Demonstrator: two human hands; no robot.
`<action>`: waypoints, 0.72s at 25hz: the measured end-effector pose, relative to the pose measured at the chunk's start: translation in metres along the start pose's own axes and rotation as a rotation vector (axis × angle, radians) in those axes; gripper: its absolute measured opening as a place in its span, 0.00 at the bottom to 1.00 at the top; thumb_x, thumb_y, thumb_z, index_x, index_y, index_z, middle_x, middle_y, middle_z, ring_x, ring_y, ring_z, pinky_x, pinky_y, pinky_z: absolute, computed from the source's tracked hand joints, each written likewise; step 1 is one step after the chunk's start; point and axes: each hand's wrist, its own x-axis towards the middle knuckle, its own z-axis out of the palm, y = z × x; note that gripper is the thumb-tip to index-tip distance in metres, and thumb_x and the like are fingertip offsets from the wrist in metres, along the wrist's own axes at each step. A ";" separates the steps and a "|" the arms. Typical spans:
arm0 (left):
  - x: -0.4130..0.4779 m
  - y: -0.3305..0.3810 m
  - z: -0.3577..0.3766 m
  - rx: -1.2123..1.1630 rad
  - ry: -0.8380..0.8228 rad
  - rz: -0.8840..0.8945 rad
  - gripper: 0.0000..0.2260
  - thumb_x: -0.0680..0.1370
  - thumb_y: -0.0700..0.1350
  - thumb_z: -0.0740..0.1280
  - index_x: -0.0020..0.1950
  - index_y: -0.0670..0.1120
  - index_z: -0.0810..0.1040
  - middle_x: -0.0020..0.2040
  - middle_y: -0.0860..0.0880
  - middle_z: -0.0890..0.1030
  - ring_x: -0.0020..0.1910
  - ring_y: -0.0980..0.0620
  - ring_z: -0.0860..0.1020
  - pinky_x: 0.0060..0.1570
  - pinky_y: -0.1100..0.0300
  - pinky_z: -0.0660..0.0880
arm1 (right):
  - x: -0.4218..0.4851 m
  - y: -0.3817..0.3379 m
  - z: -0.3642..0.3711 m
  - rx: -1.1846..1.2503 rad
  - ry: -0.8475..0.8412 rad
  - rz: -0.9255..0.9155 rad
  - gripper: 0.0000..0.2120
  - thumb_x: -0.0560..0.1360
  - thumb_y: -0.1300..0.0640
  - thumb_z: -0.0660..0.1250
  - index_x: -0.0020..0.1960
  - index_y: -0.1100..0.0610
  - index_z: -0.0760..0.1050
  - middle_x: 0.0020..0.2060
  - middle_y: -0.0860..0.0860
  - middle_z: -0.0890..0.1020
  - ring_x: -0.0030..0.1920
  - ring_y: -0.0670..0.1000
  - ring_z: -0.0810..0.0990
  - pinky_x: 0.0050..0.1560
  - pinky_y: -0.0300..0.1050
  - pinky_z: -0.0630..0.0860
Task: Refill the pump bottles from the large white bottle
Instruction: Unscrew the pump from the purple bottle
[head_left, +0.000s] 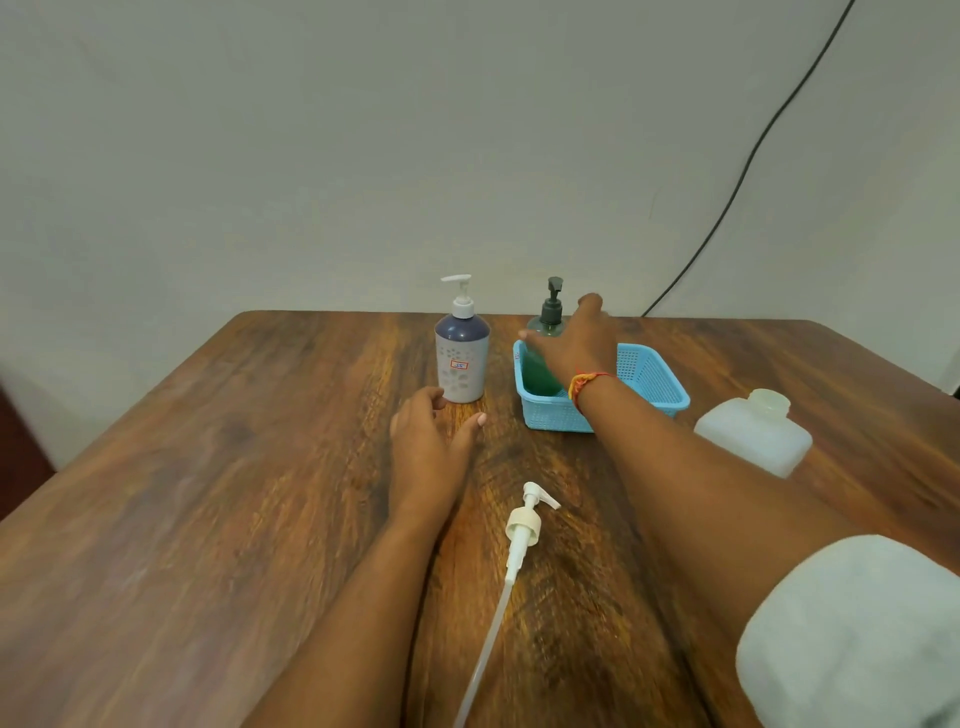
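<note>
A blue-and-white pump bottle (462, 353) stands upright at the middle of the wooden table (208, 467). My left hand (428, 447) rests just in front of it, fingers apart, holding nothing. A green pump bottle (545, 338) with a dark pump stands in the left end of a light blue basket (654, 384). My right hand (576, 343) reaches over the basket and spreads across this bottle, thumb at its left side, fingers apart. The large white bottle (753, 431) sits uncapped at the right. A loose white pump with a long tube (522, 530) lies near me.
A black cable (748, 166) runs down the wall behind the table's far right corner. A white sleeve (857, 629) covers my right upper arm at the bottom right. The table's far edge meets the wall just behind the bottles.
</note>
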 end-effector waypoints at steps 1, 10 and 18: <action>0.000 0.000 0.000 -0.007 0.006 -0.006 0.26 0.76 0.56 0.73 0.70 0.47 0.72 0.66 0.49 0.77 0.66 0.51 0.73 0.62 0.56 0.72 | -0.005 -0.008 0.000 -0.026 0.122 -0.106 0.33 0.70 0.44 0.78 0.65 0.59 0.68 0.59 0.58 0.75 0.58 0.58 0.75 0.57 0.51 0.75; 0.003 -0.001 0.004 -0.021 0.010 -0.060 0.24 0.76 0.54 0.73 0.68 0.47 0.73 0.64 0.49 0.77 0.65 0.50 0.74 0.62 0.52 0.75 | -0.025 -0.053 0.037 -0.125 -0.243 -0.347 0.29 0.72 0.41 0.75 0.63 0.60 0.72 0.58 0.57 0.79 0.58 0.57 0.78 0.50 0.44 0.71; 0.004 -0.004 0.007 -0.023 0.026 -0.077 0.23 0.76 0.55 0.73 0.67 0.48 0.73 0.63 0.50 0.78 0.64 0.51 0.74 0.60 0.52 0.76 | -0.006 -0.058 0.062 -0.153 -0.354 -0.244 0.35 0.71 0.40 0.76 0.68 0.60 0.69 0.62 0.58 0.76 0.61 0.57 0.77 0.60 0.49 0.74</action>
